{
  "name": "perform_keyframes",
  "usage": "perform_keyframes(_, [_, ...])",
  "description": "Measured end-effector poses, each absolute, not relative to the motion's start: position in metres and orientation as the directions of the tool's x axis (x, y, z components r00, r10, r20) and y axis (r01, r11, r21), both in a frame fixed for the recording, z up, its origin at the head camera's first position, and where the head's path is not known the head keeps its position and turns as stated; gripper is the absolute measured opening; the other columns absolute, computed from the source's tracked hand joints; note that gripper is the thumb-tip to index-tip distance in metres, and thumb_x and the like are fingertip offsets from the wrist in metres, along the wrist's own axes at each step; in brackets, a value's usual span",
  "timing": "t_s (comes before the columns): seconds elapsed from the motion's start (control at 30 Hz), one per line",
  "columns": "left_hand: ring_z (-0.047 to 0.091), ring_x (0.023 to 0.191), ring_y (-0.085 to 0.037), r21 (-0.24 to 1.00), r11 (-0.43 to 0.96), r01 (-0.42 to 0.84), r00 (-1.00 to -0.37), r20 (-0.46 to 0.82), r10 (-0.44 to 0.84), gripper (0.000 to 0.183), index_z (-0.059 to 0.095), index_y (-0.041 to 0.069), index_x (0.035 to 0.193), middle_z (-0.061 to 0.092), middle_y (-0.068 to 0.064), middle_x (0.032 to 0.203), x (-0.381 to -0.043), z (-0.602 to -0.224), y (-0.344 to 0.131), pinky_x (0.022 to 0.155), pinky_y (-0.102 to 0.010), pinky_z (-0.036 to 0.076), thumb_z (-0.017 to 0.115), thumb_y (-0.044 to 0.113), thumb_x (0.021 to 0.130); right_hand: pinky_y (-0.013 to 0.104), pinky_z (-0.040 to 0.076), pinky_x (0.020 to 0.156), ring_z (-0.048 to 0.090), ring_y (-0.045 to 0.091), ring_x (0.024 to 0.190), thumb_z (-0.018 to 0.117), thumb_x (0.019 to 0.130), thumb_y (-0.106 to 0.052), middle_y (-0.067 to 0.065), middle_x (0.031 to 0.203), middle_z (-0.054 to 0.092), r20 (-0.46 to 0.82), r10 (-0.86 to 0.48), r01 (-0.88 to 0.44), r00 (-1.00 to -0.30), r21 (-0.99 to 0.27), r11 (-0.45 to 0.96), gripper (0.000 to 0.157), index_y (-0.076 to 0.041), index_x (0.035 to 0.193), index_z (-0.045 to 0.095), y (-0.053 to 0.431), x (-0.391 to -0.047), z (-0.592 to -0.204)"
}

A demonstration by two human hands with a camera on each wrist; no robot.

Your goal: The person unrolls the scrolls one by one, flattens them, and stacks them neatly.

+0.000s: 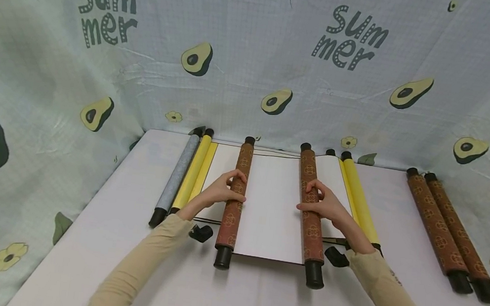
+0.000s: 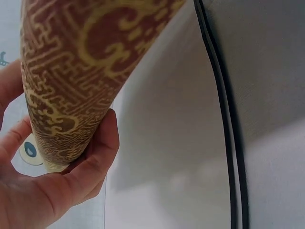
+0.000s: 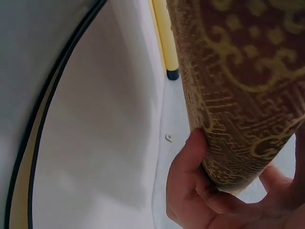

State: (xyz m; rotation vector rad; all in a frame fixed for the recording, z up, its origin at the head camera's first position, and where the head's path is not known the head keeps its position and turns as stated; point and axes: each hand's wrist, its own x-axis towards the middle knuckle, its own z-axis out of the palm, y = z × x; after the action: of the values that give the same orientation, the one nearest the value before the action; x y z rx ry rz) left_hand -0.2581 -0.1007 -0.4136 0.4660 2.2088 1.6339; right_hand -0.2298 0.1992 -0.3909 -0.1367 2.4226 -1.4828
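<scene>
My left hand [image 1: 218, 190] holds the left roll [image 1: 231, 217] of a brown scroll with a gold pattern and black end knobs. The thumb and fingers curl round it, as the left wrist view also shows. On the other side my right hand [image 1: 327, 204] grips the matching right roll [image 1: 310, 232] the same way. A white sheet [image 1: 273, 202] with dark edge lines spans between the two rolls. It overlaps a second white sheet [image 1: 215, 170] whose sides end in a left yellow roll [image 1: 192, 172] and a right yellow roll [image 1: 357, 200].
A grey roll [image 1: 177, 172] lies just left of the yellow one. At the far right rest two more brown patterned rolls [image 1: 438, 228], side by side. A cloth with avocado prints [image 1: 250, 31] hangs behind the white table [image 1: 254, 302]. Small black objects [image 1: 201, 233] sit by both wrists.
</scene>
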Motion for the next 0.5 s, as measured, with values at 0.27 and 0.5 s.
perform_keyframes(0.27, [0.051, 0.081, -0.019, 0.950, 0.310, 0.047, -0.859, -0.119, 0.498, 0.038, 0.050, 0.001, 0.116, 0.045, -0.020, 0.117, -0.260, -0.410, -0.107, 0.058, -0.027, 0.048, 0.060, 0.003, 0.079, 0.035, 0.050, 0.061, 0.050, 0.029, 0.084, 0.061, 0.081, -0.011, 0.023, 0.121, 0.034, -0.199, -0.272, 0.056, -0.942, -0.889, 0.455, 0.039, -0.009, 0.112, 0.038, 0.208, -0.231, -0.390])
perform_keyframes(0.5, [0.047, 0.077, -0.017, 0.934, 0.351, 0.076, -0.872, -0.108, 0.477, 0.024, 0.054, -0.003, 0.102, 0.049, -0.015, 0.109, -0.258, -0.413, -0.107, 0.058, -0.025, 0.043, 0.059, 0.007, 0.080, 0.032, 0.046, 0.059, 0.047, 0.024, 0.080, 0.056, 0.083, -0.013, 0.021, 0.121, 0.037, -0.184, -0.303, 0.008, -0.935, -0.866, 0.500, 0.030, -0.003, 0.110, 0.047, 0.211, -0.229, -0.390])
